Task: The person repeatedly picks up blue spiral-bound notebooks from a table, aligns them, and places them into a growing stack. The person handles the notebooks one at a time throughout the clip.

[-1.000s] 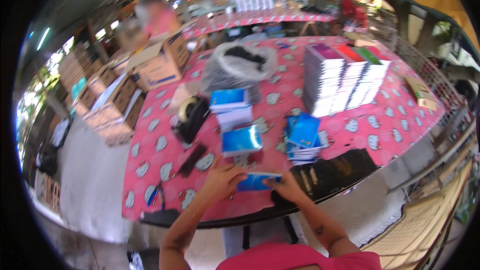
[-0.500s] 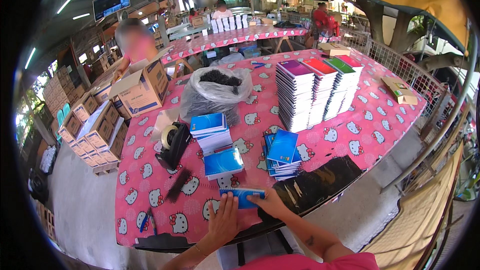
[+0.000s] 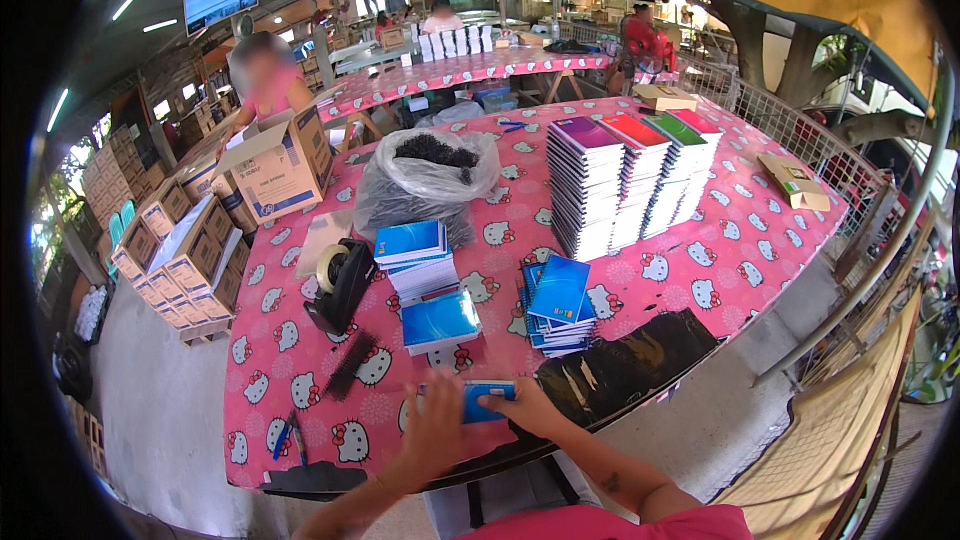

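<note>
A small blue booklet (image 3: 484,400) lies at the near edge of the pink patterned table (image 3: 700,270), gripped from both sides. My left hand (image 3: 434,426) holds its left end and my right hand (image 3: 527,410) holds its right end. Just beyond it sits a blue notebook (image 3: 440,320) on the cloth. Further back stands a short stack of blue notebooks (image 3: 414,255), and to the right a fanned pile of blue booklets (image 3: 558,302).
Black tape dispenser (image 3: 340,285) and black comb strips (image 3: 350,365) lie left. A black plastic bag (image 3: 625,365) lies right. Tall stacks of coloured notebooks (image 3: 630,180), a clear bag of dark coils (image 3: 425,180), cardboard boxes (image 3: 280,165) and people stand behind.
The camera has tilted up, so the table and hands sit lower in view. Both hands stay on the blue booklet at the near edge.
</note>
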### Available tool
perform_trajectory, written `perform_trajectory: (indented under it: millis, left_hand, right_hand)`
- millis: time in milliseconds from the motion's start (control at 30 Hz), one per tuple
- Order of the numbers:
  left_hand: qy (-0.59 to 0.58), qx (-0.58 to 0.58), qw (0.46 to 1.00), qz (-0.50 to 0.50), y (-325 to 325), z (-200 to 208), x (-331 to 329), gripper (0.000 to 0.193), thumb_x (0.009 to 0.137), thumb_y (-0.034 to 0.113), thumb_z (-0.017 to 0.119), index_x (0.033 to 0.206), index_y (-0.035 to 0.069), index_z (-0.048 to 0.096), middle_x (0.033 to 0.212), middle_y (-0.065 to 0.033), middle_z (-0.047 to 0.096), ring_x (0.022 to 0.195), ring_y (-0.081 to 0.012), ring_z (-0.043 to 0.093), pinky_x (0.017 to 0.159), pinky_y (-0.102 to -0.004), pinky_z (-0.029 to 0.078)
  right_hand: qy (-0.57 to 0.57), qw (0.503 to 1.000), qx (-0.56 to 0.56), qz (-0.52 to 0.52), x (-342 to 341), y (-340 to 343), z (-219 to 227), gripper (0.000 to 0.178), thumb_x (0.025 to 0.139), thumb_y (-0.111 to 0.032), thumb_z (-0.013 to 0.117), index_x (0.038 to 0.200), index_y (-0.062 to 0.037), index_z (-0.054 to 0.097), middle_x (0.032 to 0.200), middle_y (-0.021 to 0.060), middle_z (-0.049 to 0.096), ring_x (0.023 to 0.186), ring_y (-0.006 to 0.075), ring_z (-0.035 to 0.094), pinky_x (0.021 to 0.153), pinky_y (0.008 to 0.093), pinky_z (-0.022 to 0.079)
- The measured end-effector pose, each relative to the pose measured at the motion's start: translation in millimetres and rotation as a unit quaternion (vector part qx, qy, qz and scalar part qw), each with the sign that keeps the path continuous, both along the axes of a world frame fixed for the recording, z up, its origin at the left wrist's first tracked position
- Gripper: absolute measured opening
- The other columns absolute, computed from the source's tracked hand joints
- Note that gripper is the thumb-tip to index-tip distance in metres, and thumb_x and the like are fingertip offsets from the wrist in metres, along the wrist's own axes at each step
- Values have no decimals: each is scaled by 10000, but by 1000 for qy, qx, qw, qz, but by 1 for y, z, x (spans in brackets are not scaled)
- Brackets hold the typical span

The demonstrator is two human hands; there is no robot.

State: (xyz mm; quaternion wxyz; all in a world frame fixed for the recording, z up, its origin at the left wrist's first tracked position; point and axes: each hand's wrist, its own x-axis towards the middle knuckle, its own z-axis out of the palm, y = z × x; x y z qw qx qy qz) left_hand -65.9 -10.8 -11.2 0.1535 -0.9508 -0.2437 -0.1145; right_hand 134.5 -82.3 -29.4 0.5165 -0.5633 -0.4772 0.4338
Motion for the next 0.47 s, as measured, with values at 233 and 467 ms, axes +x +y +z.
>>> perform_trajectory:
  millis: [233,467]
  left_hand:
    - [-45,44,998,8,21,20,24,843,960,641,420,1449,-46,423,1533,-250,380,1469,-378,305,1170,-610,163]
    - [-49,42,998,11,27,25,34,931,925,671,476,1464,-80,361,1561,-287,312,1482,-447,234,1169,-658,48]
  right_hand:
    - [19,999,34,32,-9,3,-5,272,938,-120,671,1188,-16,694,925,-20,700,848,34,575,749,256,498]
    - [7,996,79,34,-14,10,-24,285,928,-114,684,1196,-17,688,967,4,716,873,49,581,784,267,505]
